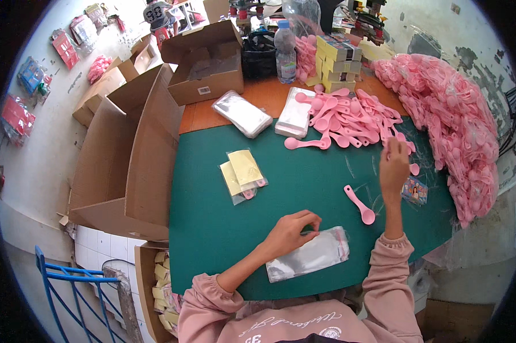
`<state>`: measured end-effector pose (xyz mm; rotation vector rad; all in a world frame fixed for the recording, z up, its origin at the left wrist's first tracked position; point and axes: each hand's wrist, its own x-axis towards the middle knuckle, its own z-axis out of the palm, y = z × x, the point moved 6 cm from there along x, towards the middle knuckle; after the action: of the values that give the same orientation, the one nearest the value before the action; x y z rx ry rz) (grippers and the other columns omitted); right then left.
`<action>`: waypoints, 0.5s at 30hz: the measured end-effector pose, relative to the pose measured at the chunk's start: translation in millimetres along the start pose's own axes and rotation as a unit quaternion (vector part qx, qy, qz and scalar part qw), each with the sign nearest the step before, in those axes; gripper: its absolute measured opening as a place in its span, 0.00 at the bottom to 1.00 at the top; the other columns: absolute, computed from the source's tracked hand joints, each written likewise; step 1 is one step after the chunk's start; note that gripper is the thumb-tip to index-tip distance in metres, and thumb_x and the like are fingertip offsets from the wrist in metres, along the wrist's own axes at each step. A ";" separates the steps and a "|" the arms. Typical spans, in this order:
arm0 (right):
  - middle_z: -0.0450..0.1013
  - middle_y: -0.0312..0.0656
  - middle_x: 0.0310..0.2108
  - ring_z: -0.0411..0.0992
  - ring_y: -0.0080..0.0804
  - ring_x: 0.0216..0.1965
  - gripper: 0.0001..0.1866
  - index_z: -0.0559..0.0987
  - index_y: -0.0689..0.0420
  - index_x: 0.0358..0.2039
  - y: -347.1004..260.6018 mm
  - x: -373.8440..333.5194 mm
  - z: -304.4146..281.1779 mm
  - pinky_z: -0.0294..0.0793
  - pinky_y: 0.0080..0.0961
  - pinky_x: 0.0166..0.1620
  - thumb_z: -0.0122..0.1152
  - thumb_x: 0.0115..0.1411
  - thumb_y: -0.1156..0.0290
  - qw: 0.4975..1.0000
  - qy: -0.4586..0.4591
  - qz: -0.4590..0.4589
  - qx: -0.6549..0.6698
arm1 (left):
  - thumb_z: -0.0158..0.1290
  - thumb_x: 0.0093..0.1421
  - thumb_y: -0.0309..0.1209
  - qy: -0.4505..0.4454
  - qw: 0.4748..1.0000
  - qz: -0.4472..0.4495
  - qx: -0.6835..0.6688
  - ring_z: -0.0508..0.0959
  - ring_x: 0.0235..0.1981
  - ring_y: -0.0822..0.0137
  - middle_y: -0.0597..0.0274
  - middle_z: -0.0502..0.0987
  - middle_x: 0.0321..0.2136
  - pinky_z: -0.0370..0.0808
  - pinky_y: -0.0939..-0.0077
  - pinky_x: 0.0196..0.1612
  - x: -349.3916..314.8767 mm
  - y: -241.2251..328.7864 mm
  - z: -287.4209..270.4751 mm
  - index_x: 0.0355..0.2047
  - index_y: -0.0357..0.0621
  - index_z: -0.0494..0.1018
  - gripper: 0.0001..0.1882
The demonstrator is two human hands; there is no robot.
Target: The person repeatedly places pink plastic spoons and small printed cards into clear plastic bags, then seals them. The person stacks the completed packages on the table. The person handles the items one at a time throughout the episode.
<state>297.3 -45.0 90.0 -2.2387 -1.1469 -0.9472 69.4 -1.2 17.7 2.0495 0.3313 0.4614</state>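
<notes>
The left hand (pixel 297 231) rests over a stack of clear plastic bags (pixel 312 257) near the front edge of the green mat (pixel 212 228), its thumb and forefinger curled toward each other; I cannot tell whether they pinch a bag; the right hand (pixel 394 166) is raised at the near right edge of the loose pile of pink spoons (pixel 341 117), fingers bent; whether they grip a spoon I cannot tell.

One single spoon (pixel 358 203) lies on the mat between the hands; to the left, two filled bags (pixel 243 174) overlap, each with a yellow card and a pink spoon inside; two more bag stacks (pixel 242 114) (pixel 294 112) lie at the far side, beside the pile.

A big plastic sack (pixel 447 108), packed with pink spoons, slumps along the right; a large cardboard box (pixel 152 171) stands open at the left; a smaller open box (pixel 183 86) behind it holds something pale, hard to make out; a low box (pixel 146 286) beside the table contains many yellow-carded packs (pixel 165 291).
</notes>
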 end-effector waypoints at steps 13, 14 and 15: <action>0.70 0.37 0.23 0.70 0.20 0.23 0.09 0.72 0.63 0.36 -48.4 -33.1 14.7 0.70 0.15 0.29 0.48 0.59 0.71 0.766 -0.235 0.160 0.577 | 0.52 0.55 0.28 0.061 0.909 -0.205 -0.358 0.75 0.34 0.74 0.55 0.77 0.32 0.71 0.83 0.34 4.4 -53.4 -30.2 0.38 0.39 0.62 0.13; 0.70 0.37 0.23 0.70 0.20 0.23 0.09 0.72 0.63 0.36 -50.1 -33.7 13.2 0.70 0.15 0.29 0.48 0.59 0.71 0.765 -0.235 0.159 0.578 | 0.53 0.55 0.28 0.084 0.907 -0.208 -0.356 0.75 0.34 0.74 0.55 0.77 0.32 0.70 0.84 0.33 3.3 -57.0 -34.8 0.38 0.39 0.63 0.14; 0.70 0.37 0.23 0.70 0.20 0.23 0.09 0.73 0.63 0.35 -53.1 -34.3 12.4 0.70 0.15 0.29 0.48 0.59 0.71 0.745 -0.240 0.155 0.603 | 0.53 0.54 0.28 0.083 0.918 -0.213 -0.325 0.75 0.33 0.74 0.55 0.76 0.34 0.70 0.85 0.34 2.8 -59.4 -37.4 0.39 0.38 0.63 0.14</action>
<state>243.5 -25.4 60.5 -1.4221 -1.0266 0.5171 52.4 57.8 -16.4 1.2464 0.6180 0.4032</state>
